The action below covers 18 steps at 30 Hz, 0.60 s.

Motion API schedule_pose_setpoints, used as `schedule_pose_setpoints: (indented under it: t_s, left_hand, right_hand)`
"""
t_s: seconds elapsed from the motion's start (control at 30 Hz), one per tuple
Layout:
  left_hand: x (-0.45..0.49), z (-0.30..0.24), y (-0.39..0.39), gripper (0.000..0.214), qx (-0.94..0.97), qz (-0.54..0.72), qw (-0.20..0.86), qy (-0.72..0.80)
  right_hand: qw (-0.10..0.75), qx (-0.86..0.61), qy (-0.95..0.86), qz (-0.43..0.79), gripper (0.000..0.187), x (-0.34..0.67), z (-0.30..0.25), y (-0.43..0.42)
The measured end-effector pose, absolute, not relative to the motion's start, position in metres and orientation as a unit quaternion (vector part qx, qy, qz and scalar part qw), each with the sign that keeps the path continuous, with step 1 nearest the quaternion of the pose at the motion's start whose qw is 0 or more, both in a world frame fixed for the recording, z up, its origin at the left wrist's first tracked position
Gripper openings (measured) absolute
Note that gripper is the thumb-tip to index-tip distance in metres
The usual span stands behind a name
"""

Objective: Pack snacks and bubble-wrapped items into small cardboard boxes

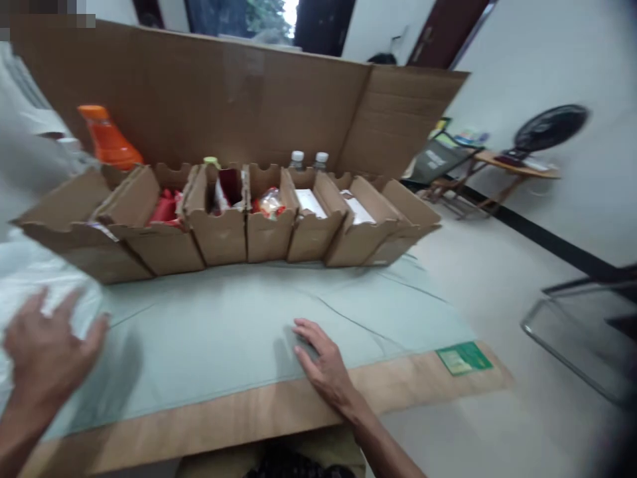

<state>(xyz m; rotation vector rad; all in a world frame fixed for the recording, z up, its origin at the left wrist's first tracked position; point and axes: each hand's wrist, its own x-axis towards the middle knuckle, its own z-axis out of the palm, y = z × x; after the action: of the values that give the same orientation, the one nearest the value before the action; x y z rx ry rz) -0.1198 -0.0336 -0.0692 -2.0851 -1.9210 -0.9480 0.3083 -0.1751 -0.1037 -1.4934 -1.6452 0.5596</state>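
My left hand (52, 348) is at the left with its fingers spread and nothing in it, beside a white plastic bag (30, 269). Over the pale green cloth (209, 332), near the table's front edge, my right hand (323, 362) is held with the fingers loosely apart and holds nothing. Beyond both hands stands a row of several open cardboard bins (221, 242). Among their contents are a red packet (165, 207), a clear-wrapped snack pack (271, 202) and white boxes (309, 202).
Behind the bins rises a tall cardboard panel (223, 99). An orange bottle (112, 139) and white-capped bottles (297, 158) show at the back. A green card (465, 358) lies at the table's right corner. Right of the table are a metal-framed chair (557, 338) and a fan (552, 127) on a stool.
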Motion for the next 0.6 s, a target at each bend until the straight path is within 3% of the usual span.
schedule_pose_setpoints:
  t_s: [0.1, 0.2, 0.37, 0.47, 0.6]
  left_hand:
    - [-0.008, -0.096, -0.051, 0.042, -0.839, -0.303, 0.028, -0.452]
    - [0.087, -0.115, -0.066, 0.040, -0.901, -0.233, -0.022, -0.365]
    - [0.143, -0.135, -0.077, 0.046, -0.937, -0.182, -0.016, -0.298]
    - [0.140, -0.141, -0.080, 0.049, -0.937, -0.194, 0.016, -0.290]
    - [0.137, -0.142, -0.081, 0.050, -0.937, -0.194, 0.036, -0.287]
  right_hand:
    - [0.428, -0.569, -0.667, 0.219, 0.032, 0.316, -0.098, -0.176]
    - [0.435, -0.562, -0.683, 0.167, 0.030, 0.348, -0.085, -0.179]
    - [0.420, -0.628, -0.653, -0.064, 0.028, 0.453, -0.034, -0.172]
    - [0.359, -0.680, -0.606, -0.205, 0.036, 0.511, 0.007, -0.150]
    - [0.216, -0.736, -0.604, -0.215, 0.051, 0.553, 0.043, -0.102]
